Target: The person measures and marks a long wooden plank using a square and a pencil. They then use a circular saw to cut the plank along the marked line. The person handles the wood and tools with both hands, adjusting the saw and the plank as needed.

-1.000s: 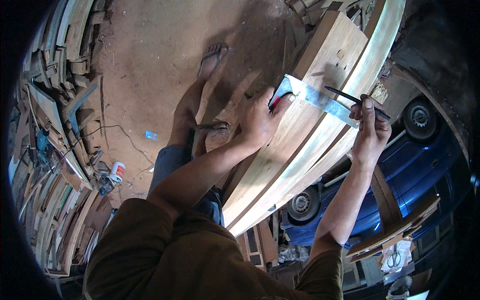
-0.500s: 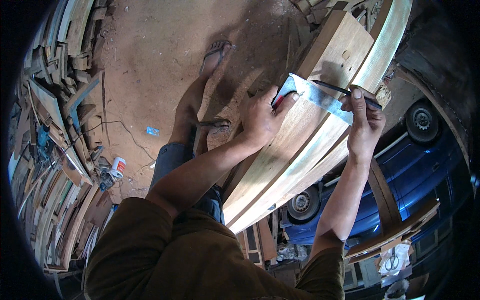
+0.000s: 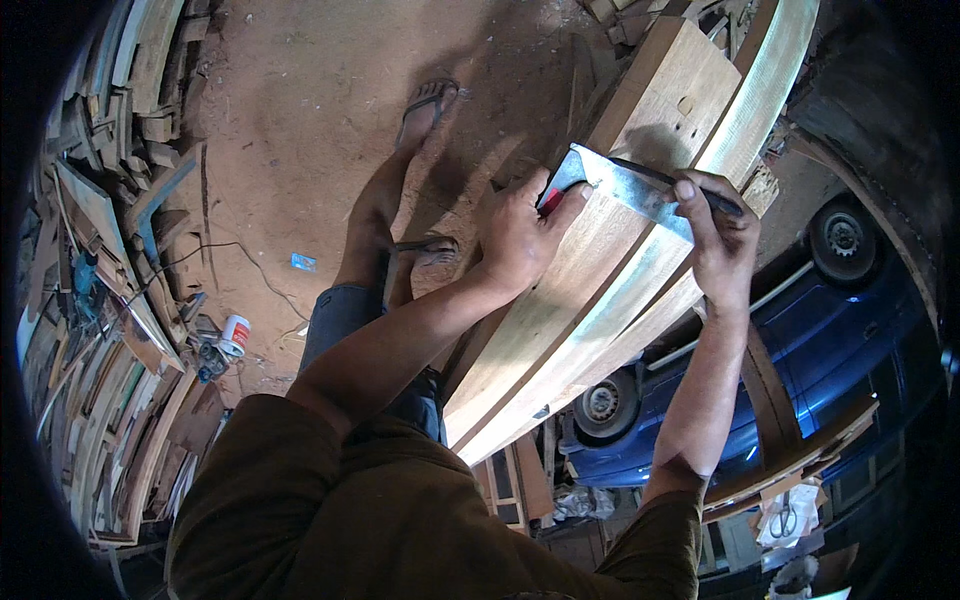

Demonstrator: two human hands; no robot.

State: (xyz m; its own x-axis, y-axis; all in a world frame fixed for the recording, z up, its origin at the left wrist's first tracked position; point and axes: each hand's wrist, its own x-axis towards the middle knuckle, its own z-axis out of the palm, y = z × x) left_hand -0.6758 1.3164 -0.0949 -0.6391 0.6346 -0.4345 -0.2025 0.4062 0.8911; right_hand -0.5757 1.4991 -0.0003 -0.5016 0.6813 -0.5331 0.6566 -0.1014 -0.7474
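My left hand is closed on the handle of a try square, thumb on top. The square's metal blade lies flat across a squared wooden beam. A dark pencil is in my right hand, pinched between thumb and fingers. Its tip rests along the blade's far edge, near the handle end. On the beam's upper face, past the blade, there is a knot and the shadow of my hand.
More long planks lie against the beam's right side. Stacked timber offcuts fill the left. A blue car stands at the right. On the dirt floor are a white-and-red can and a thin cable.
My right hand has shifted left, and the pencil tip has slid along the blade's edge toward the handle. The left hand keeps its hold on the square.
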